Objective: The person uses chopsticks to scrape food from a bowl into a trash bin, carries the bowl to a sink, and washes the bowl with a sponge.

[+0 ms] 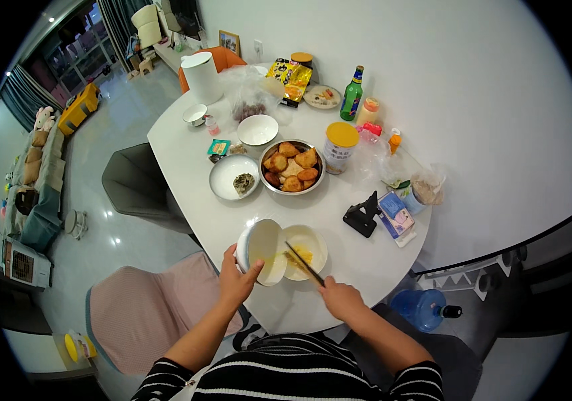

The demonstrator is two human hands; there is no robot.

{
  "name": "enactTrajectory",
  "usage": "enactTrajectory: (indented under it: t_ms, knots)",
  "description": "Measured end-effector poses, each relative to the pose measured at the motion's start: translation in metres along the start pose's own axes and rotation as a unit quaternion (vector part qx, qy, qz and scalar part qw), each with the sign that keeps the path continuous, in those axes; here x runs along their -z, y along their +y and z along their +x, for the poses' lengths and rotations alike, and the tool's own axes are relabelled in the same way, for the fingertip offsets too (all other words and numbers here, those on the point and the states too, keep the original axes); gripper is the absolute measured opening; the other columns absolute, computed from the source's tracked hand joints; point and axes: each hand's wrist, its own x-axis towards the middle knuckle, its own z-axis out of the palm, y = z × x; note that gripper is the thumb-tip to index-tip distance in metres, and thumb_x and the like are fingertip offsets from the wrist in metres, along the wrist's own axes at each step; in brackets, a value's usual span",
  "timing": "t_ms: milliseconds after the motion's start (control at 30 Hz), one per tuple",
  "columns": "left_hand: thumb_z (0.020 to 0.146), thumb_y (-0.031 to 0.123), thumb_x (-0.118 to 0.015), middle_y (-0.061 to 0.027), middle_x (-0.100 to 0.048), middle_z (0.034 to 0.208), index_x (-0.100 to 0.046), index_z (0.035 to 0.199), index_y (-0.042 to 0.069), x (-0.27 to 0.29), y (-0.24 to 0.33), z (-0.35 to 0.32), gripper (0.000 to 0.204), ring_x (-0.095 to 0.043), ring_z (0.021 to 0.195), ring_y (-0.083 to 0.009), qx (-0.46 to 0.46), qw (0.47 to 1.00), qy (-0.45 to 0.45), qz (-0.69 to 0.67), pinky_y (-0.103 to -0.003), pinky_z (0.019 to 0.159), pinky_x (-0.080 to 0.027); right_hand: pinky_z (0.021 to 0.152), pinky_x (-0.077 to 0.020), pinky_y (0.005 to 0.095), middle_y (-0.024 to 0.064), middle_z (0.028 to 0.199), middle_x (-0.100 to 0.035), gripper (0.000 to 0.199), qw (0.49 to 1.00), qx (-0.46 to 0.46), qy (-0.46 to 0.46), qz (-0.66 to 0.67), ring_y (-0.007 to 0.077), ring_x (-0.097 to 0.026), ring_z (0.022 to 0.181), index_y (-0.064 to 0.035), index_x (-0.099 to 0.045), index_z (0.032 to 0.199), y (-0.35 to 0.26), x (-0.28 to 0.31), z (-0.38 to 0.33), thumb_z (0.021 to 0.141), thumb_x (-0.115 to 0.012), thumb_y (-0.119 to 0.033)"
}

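Observation:
My left hand [235, 279] grips a white bowl [257, 239] by its rim, with the thumb on the near edge. The bowl is tilted toward a second white bowl [318, 242] standing on the table to its right. Yellowish liquid lies along the tilted bowl's lower side. Some yellow food [304, 254], perhaps beaten egg, sits in the second bowl. My right hand [341, 298] is closed around a pair of chopsticks [305, 264], their tips over the bowls between the two rims.
Beyond the bowls stand a steel bowl of fried pieces [291, 168], a plate with dark green food [224, 186] and an empty white bowl [258, 129]. A yellow-lidded canister [340, 148], green bottle [352, 95] and black stand [362, 215] are to the right. A pink-covered chair [146, 304] is at left.

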Motion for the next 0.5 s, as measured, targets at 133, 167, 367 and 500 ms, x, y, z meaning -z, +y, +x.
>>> enactTrajectory:
  t_ms: [133, 167, 367, 500]
  knots:
    - [0.076, 0.04, -0.069, -0.0189, -0.055, 0.107, -0.04, 0.125, -0.001, -0.002, 0.012, 0.002, 0.07, -0.056, 0.096, -0.0252, 0.062, 0.997, -0.025, -0.035, -0.036, 0.081, -0.046, 0.063, -0.0475, 0.0509, 0.0207, 0.075, -0.062, 0.038, 0.999, 0.046, -0.005, -0.017, 0.0408, -0.061, 0.069, -0.0019, -0.045, 0.094, -0.014, -0.011, 0.006, 0.092, -0.04, -0.039]
    - [0.076, 0.04, -0.068, -0.0184, -0.056, 0.105, -0.04, 0.124, -0.001, -0.001, 0.012, 0.002, 0.069, -0.056, 0.095, -0.0251, 0.053, 0.998, -0.025, -0.018, -0.035, 0.08, -0.046, 0.063, -0.0475, 0.0509, 0.0206, 0.075, -0.062, 0.038, 0.999, 0.048, -0.006, -0.02, 0.0407, -0.061, 0.069, -0.0019, -0.045, 0.094, -0.013, -0.014, 0.012, 0.092, -0.04, -0.039]
    - [0.081, 0.047, -0.061, -0.0153, -0.059, 0.091, -0.039, 0.125, 0.002, 0.012, 0.003, 0.004, 0.066, -0.062, 0.072, -0.0218, 0.104, 0.992, -0.015, -0.067, -0.032, 0.061, -0.051, 0.061, -0.0479, 0.0501, 0.0193, 0.073, -0.062, 0.035, 0.999, -0.01, 0.014, -0.033, 0.0384, -0.062, 0.068, -0.0028, -0.046, 0.095, 0.006, 0.014, 0.006, 0.092, -0.041, -0.038]
    - [0.085, 0.05, -0.053, -0.0133, -0.059, 0.084, -0.038, 0.124, 0.005, 0.022, 0.011, 0.007, 0.062, -0.06, 0.05, -0.0177, 0.244, 0.947, -0.063, -0.198, -0.028, 0.042, -0.05, 0.059, -0.0478, 0.0499, 0.019, 0.073, -0.063, 0.034, 0.998, 0.046, -0.004, -0.049, 0.0381, -0.062, 0.067, -0.0019, -0.046, 0.095, -0.018, 0.01, 0.0, 0.092, -0.042, -0.036]
